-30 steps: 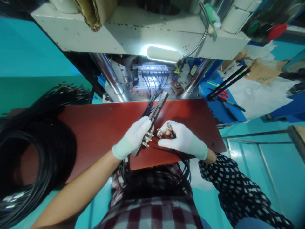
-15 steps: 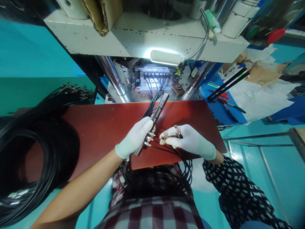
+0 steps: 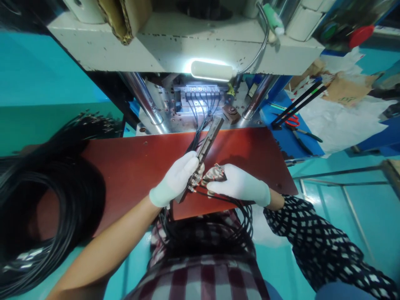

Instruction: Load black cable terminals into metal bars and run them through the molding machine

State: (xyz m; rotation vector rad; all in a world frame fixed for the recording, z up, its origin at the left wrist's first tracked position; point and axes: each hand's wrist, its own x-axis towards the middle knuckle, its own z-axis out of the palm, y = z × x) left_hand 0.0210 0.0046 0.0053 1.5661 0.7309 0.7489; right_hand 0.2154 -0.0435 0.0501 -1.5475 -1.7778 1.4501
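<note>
The left hand (image 3: 175,178) was curled tight, and the bare left arm (image 3: 115,243) slanted up behind it. The right hand (image 3: 239,184) was just beside it, fingers bent, thumb pointing left. The right arm (image 3: 321,241) wore a sleeve.

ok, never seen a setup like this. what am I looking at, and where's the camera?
No robot here: these are a person's two hands in white gloves. Every picture comes from one camera worn on the head, looking forward and down.

The left hand grips a slanted metal bar with small metal plugs along its lower part. The right hand, close beside it, holds several cable ends.

Both work above a red board, with a big coil of black cable at its left end. Behind stands a pale machine; its lamp lights a metal block with thin black wires running out.
</note>
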